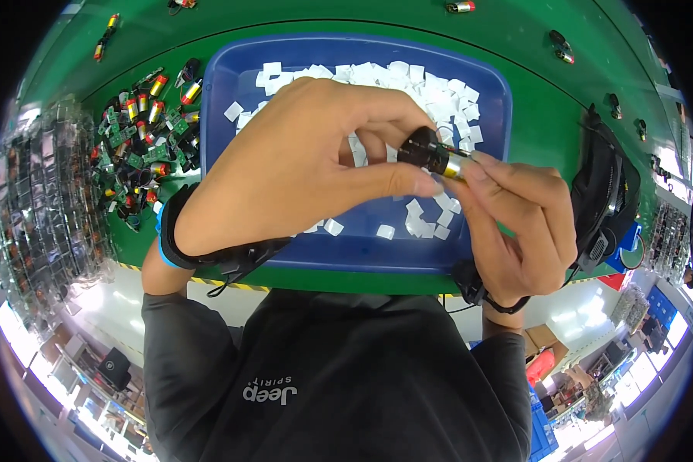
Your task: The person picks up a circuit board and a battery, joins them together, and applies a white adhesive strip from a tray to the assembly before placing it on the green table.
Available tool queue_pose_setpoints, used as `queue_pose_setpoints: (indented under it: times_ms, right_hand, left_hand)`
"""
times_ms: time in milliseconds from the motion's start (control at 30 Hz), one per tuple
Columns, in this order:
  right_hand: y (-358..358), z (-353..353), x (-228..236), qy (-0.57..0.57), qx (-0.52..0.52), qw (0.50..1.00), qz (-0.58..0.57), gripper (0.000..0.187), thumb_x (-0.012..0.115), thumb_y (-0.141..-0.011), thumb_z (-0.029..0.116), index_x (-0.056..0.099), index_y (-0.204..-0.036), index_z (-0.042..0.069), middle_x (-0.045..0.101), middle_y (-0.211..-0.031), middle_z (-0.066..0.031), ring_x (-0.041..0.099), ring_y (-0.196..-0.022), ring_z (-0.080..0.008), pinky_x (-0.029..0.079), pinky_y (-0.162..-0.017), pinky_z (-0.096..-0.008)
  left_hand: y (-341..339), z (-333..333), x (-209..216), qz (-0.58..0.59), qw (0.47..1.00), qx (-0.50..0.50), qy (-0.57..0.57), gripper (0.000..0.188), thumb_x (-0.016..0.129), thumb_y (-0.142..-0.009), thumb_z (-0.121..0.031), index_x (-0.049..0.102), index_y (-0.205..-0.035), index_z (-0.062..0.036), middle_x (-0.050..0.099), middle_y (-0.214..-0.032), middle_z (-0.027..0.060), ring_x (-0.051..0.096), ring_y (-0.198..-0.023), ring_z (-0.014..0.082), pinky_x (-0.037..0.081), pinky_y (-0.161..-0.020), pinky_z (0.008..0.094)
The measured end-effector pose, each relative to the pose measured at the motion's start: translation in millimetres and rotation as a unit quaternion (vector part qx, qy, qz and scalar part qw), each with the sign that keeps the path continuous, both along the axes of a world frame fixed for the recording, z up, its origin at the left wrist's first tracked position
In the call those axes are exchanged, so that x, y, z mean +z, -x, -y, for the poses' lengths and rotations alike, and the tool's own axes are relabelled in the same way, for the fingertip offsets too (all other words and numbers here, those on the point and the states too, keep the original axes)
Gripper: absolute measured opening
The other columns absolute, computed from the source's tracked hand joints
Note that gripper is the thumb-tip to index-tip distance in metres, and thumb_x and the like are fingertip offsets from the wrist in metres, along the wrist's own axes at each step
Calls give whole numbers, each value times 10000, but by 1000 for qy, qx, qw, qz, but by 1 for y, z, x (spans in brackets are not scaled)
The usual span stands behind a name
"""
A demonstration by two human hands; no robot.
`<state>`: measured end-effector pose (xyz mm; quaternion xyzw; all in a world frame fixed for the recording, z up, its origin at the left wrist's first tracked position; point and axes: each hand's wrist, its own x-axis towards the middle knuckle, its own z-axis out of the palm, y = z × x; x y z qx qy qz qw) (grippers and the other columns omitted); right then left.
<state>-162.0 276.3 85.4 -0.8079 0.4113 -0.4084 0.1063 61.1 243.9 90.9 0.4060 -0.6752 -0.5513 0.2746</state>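
Above the blue tray, my left hand (300, 158) reaches across from the left, its thumb and fingers closed round the black end of a small cylindrical battery cell (453, 165). My right hand (525, 219) pinches the cell's silver and yellow end between thumb and fingertips. The cell lies nearly level, and fingers cover part of it. Beneath both hands, many small white square pieces (385, 75) are scattered in the blue tray (354, 252). A black strap (179, 223) circles my left wrist, beside a blue band.
Left of the tray lies a heap of battery cells with green circuit boards (142, 131). More loose cells (460, 7) sit along the far side of the green table (543, 115). A black bag (604, 177) stands at the right; stacked clear plastic trays (42, 185) are at far left.
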Motion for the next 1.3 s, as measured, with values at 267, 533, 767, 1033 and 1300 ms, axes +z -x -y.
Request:
queue_pose_setpoints:
  times_ms: [267, 533, 767, 1033, 1300]
  right_hand:
    - [-3, 4, -6, 59, 2, 998, 36, 255, 861, -652, -36, 767, -882, 17, 727, -912, -102, 649, -691, -193, 520, -584, -276]
    - [1, 8, 13, 28, 26, 999, 25, 341, 862, -668, -60, 736, -981, -13, 718, -943, -141, 672, -774, -222, 535, -658, -288]
    - [23, 0, 4, -163, 25, 981, 107, 286, 829, -767, -7, 687, -1013, -33, 714, -881, -133, 677, -736, -173, 506, -635, -247]
    - [2, 2, -9, -210, 57, 946, 242, 162, 778, -866, 60, 690, -951, -46, 672, -665, -60, 609, -520, -81, 422, -469, -200]
    - [-1, -3, -1, -257, 71, 932, 247, 130, 671, -948, 20, 678, -1044, -67, 681, -669, -75, 644, -544, -91, 414, -469, -195]
  left_hand:
    - [7, -6, -2, -49, 997, 4, -57, 292, 774, -862, -56, 674, -1130, 1, 658, -734, 16, 633, -652, 63, 477, -573, 196]
    - [12, -1, 4, -131, 976, 2, -172, 322, 699, -925, -54, 604, -1219, 37, 692, -810, 60, 674, -663, 110, 546, -585, 225]
    - [11, 1, -5, -221, 961, 18, -165, 362, 676, -956, -100, 561, -1249, 76, 707, -924, 144, 700, -678, 162, 572, -583, 261]
    - [14, -3, -5, -167, 982, 16, -85, 390, 704, -941, -117, 570, -1257, 69, 694, -1106, 183, 714, -745, 185, 592, -623, 283]
    - [13, -6, 0, 18, 981, 12, 192, 332, 744, -914, -142, 650, -1146, 75, 709, -1088, 162, 706, -827, 178, 589, -654, 273]
